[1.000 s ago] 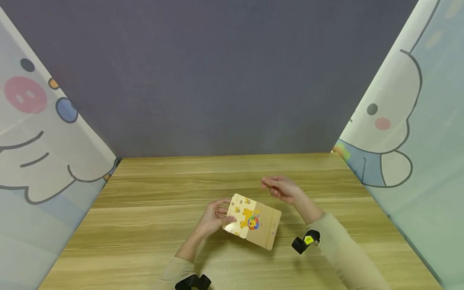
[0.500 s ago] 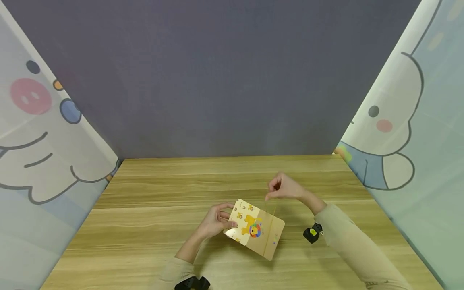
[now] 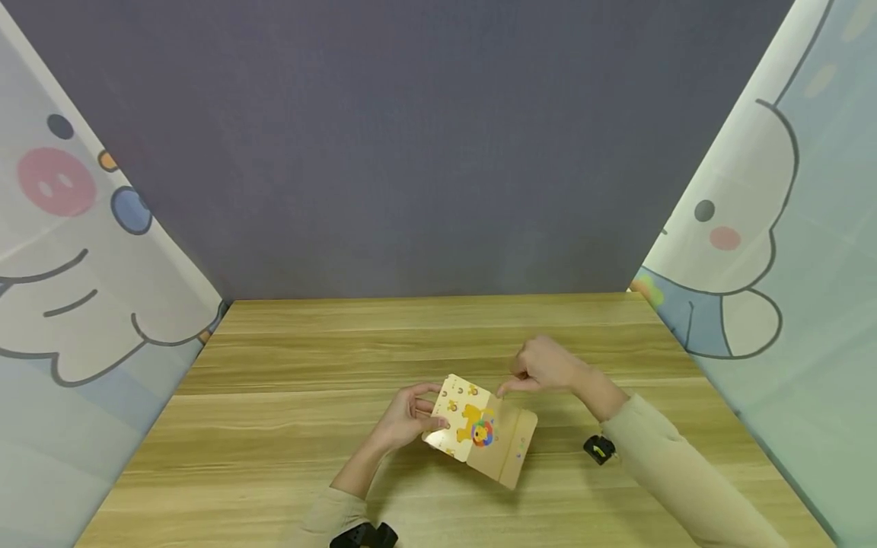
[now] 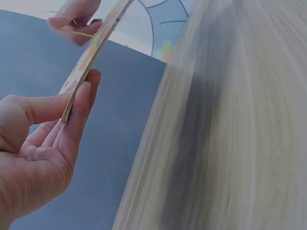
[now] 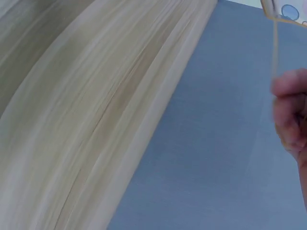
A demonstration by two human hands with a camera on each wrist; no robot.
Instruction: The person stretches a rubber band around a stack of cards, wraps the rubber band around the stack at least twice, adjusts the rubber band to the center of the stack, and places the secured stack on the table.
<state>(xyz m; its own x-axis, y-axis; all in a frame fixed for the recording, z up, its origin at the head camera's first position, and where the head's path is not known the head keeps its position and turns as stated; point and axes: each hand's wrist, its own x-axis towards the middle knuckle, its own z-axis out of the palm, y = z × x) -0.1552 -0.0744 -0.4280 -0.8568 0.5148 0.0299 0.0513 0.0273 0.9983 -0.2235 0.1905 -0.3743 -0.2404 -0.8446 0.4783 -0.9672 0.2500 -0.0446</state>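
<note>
Left black wrist camera is sitting nearest, running off the bottom edge with its sleeve. Left hand is pinching the notebook by its left edge, thumb on the printed cover, other fingers partly hiding behind. Notebook is tilting above the wooden table, cartoon bear side showing, underside hidden. Right hand is pinching the thin elastic band at the notebook's far edge; exact fingertip grip is blurring, hand getting cut off in right wrist view. Grey panel is standing behind, cartoon-print sheets flanking, running out of frame
</note>
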